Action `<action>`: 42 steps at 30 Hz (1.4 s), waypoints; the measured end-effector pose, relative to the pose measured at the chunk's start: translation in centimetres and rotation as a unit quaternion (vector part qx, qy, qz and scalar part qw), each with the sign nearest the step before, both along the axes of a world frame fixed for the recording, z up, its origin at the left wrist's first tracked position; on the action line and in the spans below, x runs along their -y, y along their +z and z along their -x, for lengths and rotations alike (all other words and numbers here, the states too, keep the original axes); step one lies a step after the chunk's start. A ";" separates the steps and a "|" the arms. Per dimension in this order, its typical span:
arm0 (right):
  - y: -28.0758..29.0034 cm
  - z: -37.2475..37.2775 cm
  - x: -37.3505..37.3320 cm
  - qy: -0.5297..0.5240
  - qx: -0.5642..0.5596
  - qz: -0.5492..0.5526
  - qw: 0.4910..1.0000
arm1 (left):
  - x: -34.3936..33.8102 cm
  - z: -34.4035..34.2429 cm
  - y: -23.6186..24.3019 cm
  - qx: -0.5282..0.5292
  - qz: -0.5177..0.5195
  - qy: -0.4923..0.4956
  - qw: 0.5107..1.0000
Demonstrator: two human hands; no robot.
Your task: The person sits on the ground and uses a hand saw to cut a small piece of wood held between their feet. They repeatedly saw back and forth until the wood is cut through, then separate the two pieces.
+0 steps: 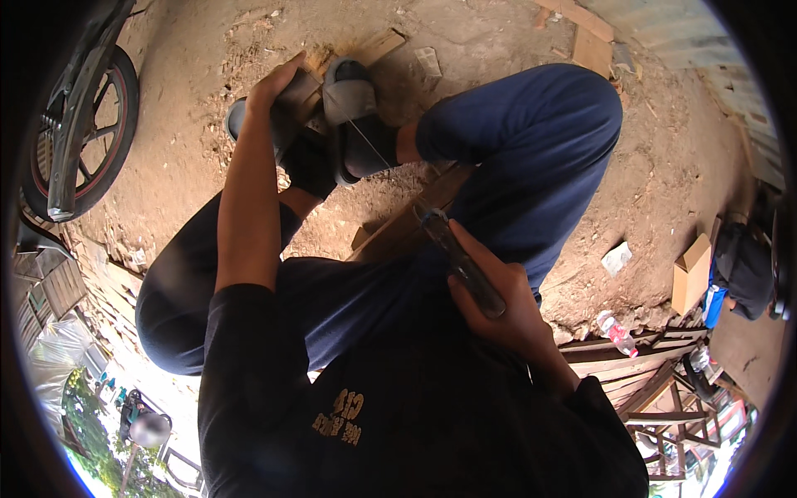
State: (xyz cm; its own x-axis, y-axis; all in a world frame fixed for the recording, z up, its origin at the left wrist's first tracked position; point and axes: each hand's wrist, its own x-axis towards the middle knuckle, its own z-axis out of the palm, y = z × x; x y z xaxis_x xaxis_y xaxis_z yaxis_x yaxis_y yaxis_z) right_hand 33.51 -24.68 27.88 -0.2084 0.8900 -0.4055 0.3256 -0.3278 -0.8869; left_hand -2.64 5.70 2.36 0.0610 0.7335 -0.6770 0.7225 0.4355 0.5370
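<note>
My left hand reaches down by my feet, its fingers pressed round the edge of a brown piece of wood; part of that grip is hidden. Grey slip-on footwear and dark socks cover my feet, which are close together beside the wood. In front of my lap, my right hand is closed around a dark-handled tool. A thin bright line runs toward my feet, in line with the handle. It looks like a narrow blade edge, but I cannot tell the tool's exact kind.
A wooden plank lies under my legs, and another wood piece beyond my feet. A motorcycle wheel stands at the left. At the right are a plastic bottle, a cardboard box and a wooden frame.
</note>
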 end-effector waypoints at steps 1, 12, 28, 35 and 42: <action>0.2 -0.1 0.0 -0.001 -0.004 0.013 1.000 | 0.2 0.0 -0.1 -0.005 -0.006 -0.003 1.000; -0.7 0.0 0.9 0.046 0.018 0.006 0.999 | 0.1 0.2 -0.9 -0.052 -0.012 -0.001 0.999; -2.8 1.8 3.3 0.184 0.066 -0.030 0.980 | 0.3 0.1 -1.2 -0.055 -0.012 0.041 0.998; -3.2 2.3 3.9 0.192 0.062 -0.057 0.978 | 0.0 0.0 -1.7 -0.071 -0.008 0.033 0.997; -2.3 2.1 1.4 0.059 -0.007 0.001 0.998 | 0.1 0.4 -1.9 -0.092 -0.033 0.014 0.995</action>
State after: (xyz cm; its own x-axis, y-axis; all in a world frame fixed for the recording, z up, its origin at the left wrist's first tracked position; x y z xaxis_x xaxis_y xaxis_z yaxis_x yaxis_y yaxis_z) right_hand 31.37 -26.08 25.56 -0.3168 0.8581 -0.4040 0.3498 -0.2903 -0.8907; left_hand -3.01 5.59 0.48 -0.0808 0.7759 -0.6257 0.7996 0.4252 0.4240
